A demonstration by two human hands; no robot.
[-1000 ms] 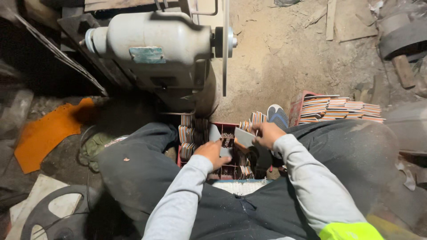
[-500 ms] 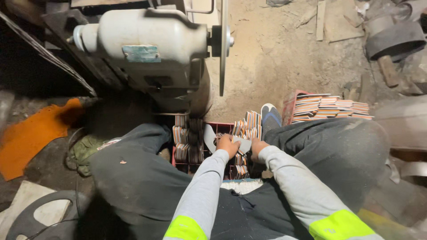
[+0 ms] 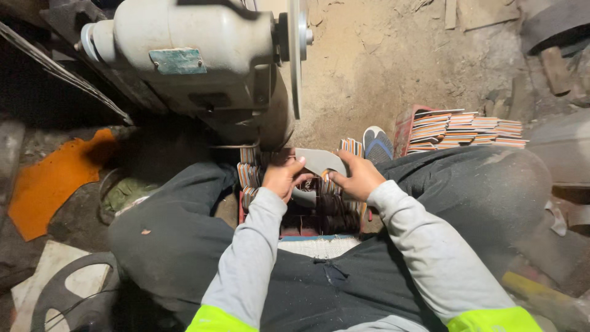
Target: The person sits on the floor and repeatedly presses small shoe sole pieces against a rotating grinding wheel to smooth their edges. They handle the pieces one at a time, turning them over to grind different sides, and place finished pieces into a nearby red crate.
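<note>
A grey sole-shaped piece (image 3: 321,161) is held between both hands above the person's lap. The left hand (image 3: 283,177) is clamped on its left end, fingers curled over the top edge; the right hand (image 3: 358,177) is closed on its right end, thumb on the near face. The piece spans the gap from one hand to the other, with its flat side turned up toward the camera.

Just under the hands sits a red crate (image 3: 295,215) packed with striped sole pieces standing on edge. Beyond the hands, the grey grinding machine (image 3: 196,61) stands with its thin wheel (image 3: 295,55) above and a little left of the piece. To the right of the right hand a shoe toe (image 3: 377,144) shows, and farther right lies a stack of striped pieces (image 3: 467,130). Far left of the left hand an orange sheet (image 3: 52,178) lies on the dirt floor.

Compared with half a second ago, the hands have moved slightly apart along the piece and hold it higher, nearer the wheel; a second ago the right hand was still reaching over the crate.
</note>
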